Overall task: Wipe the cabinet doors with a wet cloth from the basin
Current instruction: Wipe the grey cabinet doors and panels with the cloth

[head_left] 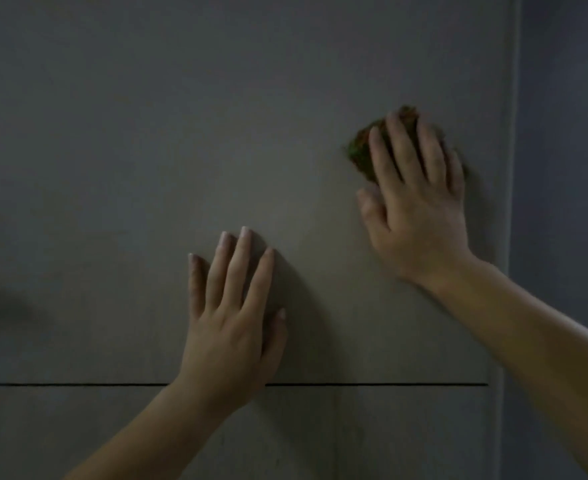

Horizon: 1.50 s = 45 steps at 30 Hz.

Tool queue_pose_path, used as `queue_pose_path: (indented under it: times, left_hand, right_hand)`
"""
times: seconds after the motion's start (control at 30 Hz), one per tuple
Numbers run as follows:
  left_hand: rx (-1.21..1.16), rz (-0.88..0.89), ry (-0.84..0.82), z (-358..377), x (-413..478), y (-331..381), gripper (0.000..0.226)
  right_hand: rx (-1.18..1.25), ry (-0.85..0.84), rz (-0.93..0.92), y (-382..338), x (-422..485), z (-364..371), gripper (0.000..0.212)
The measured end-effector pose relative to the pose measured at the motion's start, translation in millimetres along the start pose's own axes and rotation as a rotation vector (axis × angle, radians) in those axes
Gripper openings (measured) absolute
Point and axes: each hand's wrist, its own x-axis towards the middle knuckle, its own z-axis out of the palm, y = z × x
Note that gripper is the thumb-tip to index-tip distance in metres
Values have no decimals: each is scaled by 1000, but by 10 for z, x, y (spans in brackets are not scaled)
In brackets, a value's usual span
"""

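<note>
So this is mid-wipe, the actual scrubbing part. The right hand (pixel 420 202) lies flat on the door (pixel 147 168) with the cloth (pixel 360 150) squashed under its fingers. The fingers are straight and spread, pressing rather than gripping, and the thumb sits out to the side. Only a greenish bit of cloth with some orange in it pokes out past the fingertips and along the thumb side. That puts the cloth near the door's right edge, roughly mid-height in view, just in from the wall (pixel 569 133).

The left hand (pixel 230 327) holds nothing. It's palm-down on the same door with its fingers straight and a little fanned, close to the door's bottom edge, its wrist crossing the gap (pixel 78 384) above the lower door (pixel 78 438). My guess is it's there to brace. The two hands are well apart.

It's dim, so I honestly can't tell which parts of the door are wet or done. The basin isn't in shot either.

Next move, I reckon: keep flat pressure on the cloth and drag it across towards the left edge in overlapping passes. The left hand will need to shift out of the way when the passes reach the bottom edge. After that comes the lower door, probably with a rinse first.
</note>
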Motion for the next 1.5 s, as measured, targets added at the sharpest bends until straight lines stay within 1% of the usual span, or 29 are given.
queue_pose_path:
  times: [0.03, 0.13, 0.17, 0.2, 0.23, 0.27, 0.3, 0.37, 0.4, 0.43, 0.5, 0.57, 0.63, 0.67, 0.77, 0.83, 0.93, 1.07, 1.1, 1.17, 1.2, 1.23, 1.33, 1.37, 1.43, 1.5]
  left_hand:
    - [-11, 24, -5, 16, 14, 76, 66]
    - [-28, 59, -16, 69, 41, 279, 64]
    - [-28, 69, -21, 82, 42, 327, 64]
    - [-28, 75, -24, 91, 40, 365, 64]
    - [-30, 75, -22, 97, 41, 388, 64]
    - [-32, 70, -18, 101, 46, 403, 63]
    - [-35, 65, -14, 106, 51, 412, 63]
    - [-28, 55, -15, 119, 50, 423, 62]
    - [-21, 52, -15, 126, 46, 433, 63]
    - [-14, 48, -13, 133, 44, 445, 63]
    - [-7, 42, -7, 140, 32, 476, 65]
    - [-5, 34, -2, 160, 20, 493, 66]
    - [-1, 29, -2, 187, -3, 486, 66]
    - [0, 27, 2, 198, -16, 481, 66]
    - [9, 21, 6, 222, -32, 491, 66]
    - [9, 12, 11, 217, -25, 508, 67]
    - [-5, 8, 10, 201, -54, 526, 67]
    - [-8, 38, -25, 193, -256, 511, 67]
    - [0, 48, -36, 186, -304, 494, 68]
    - [7, 68, -53, 162, -359, 441, 67]
    - [8, 77, -54, 148, -364, 417, 66]
    - [12, 82, -52, 135, -363, 395, 65]
    - [20, 24, -40, 104, -373, 340, 65]
    - [22, -7, -32, 96, -386, 313, 66]
    - [15, -45, -23, 98, -434, 248, 67]
    - [-5, -50, -25, 109, -505, 180, 68]
  right_hand:
    - [-29, -3, -56, -46, -173, 24, 68]
    - [-70, -126, -383, -86, -774, 58, 69]
    - [-87, -164, -460, -19, -854, 52, 69]
    - [-102, -173, -496, 71, -835, 43, 68]
    - [-109, -150, -476, 160, -746, 47, 67]
    - [-101, -110, -399, 238, -615, 39, 66]
    - [-80, -65, -288, 313, -457, 18, 65]
    - [-14, -37, -87, 418, -209, -48, 63]
    - [10, -41, -32, 427, -195, -59, 63]
    - [9, -41, -23, 408, -263, -49, 64]
    - [-43, -63, -117, 314, -622, -2, 66]
    - [-76, -117, -280, 282, -1032, 39, 67]
    - [-91, -146, -385, 412, -1134, 36, 67]
    - [-82, -125, -368, 486, -1047, 22, 66]
    - [-4, -53, -153, 593, -687, -18, 64]
    - [12, -21, -65, 528, -670, -10, 64]
    - [10, -4, -77, 359, -1144, 57, 65]
    - [15, -135, -213, 123, -1945, 133, 68]
    - [12, -147, -253, 121, -1999, 133, 68]
    - [10, -139, -306, 138, -1832, 114, 65]
    - [13, -110, -293, 138, -1640, 99, 63]
    - [21, -75, -239, 123, -1408, 88, 63]
    - [38, -42, -20, -71, -863, 64, 65]
    - [25, -39, -22, -178, -842, 76, 66]
    - [5, -58, -183, -383, -1086, 144, 70]
    - [4, -139, -379, -544, -1528, 198, 75]
